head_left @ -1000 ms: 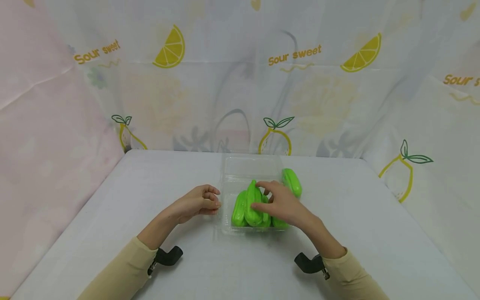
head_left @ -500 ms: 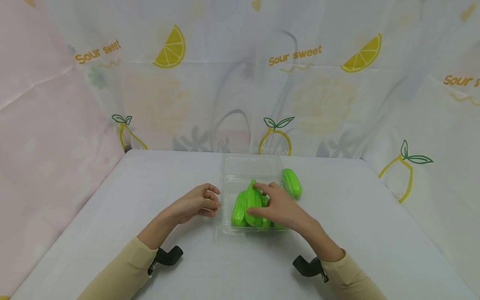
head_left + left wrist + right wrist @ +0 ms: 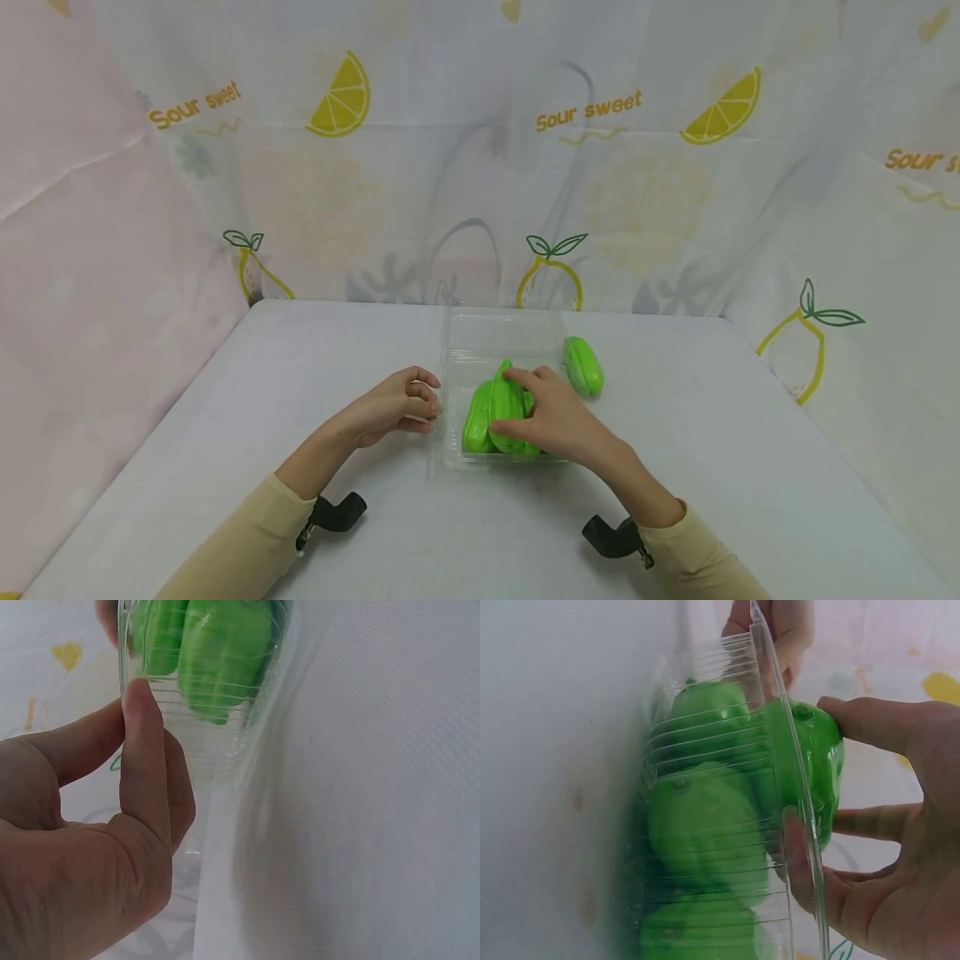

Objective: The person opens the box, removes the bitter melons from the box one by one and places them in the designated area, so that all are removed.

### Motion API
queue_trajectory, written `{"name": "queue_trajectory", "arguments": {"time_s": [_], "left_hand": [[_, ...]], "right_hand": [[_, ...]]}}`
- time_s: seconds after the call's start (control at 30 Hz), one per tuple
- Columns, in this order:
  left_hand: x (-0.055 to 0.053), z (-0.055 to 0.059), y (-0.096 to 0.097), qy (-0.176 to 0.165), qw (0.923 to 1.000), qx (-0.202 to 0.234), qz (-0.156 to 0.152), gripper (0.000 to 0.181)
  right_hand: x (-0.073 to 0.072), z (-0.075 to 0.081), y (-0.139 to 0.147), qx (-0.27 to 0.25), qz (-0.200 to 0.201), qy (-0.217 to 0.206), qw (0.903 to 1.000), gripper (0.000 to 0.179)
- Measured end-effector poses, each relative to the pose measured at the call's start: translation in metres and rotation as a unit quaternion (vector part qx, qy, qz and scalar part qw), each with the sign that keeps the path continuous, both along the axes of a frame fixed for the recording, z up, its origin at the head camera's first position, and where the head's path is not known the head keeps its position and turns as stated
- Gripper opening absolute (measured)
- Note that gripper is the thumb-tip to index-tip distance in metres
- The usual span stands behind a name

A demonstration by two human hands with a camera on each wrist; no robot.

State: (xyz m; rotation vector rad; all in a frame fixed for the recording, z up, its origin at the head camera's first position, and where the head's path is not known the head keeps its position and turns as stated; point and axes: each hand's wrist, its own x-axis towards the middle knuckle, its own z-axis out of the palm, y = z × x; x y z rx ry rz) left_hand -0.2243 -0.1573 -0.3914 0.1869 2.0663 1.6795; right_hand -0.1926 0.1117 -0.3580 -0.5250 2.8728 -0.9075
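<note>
A clear plastic clamshell box [image 3: 453, 457] lies with its lid [image 3: 495, 331] folded back, away from me. Several ribbed, bright-green vegetables fill its front part; their exact kind is unclear. My right hand [image 3: 562, 421] holds the top green vegetable [image 3: 506, 417] between thumb and fingers, above the others. In the right wrist view this vegetable [image 3: 821, 761] stands partly above the box rim. My left hand [image 3: 393, 407] pinches the box's left edge, and in the left wrist view thumb and finger meet at the rim. Further vegetables [image 3: 705, 817] are seen through the box wall.
Another green vegetable [image 3: 583, 367] rests on the white table [image 3: 712, 442], outside the box at its back right. A curtain [image 3: 480, 167] with lemon prints hangs behind the table. Black wrist mounts [image 3: 339, 512] hang under both forearms.
My right hand has shifted slightly left and its thumb and fingers have come round the top vegetable. The left hand and the box have stayed in place.
</note>
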Motion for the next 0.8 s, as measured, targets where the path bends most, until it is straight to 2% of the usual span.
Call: {"name": "queue_trajectory", "arguments": {"time_s": [0.37,0.8], "left_hand": [[-0.0011,-0.0009,-0.0002,-0.002,1.0000,0.003,-0.004,0.050],[-0.0017,-0.0021,-0.0005,0.000,1.0000,0.001,-0.006,0.050]], "right_hand": [[0.0024,0.0034,0.0013,0.002,0.017,0.002,0.9999,0.072],[0.0014,0.0071,0.0064,-0.030,0.038,-0.020,0.9987,0.069]]}}
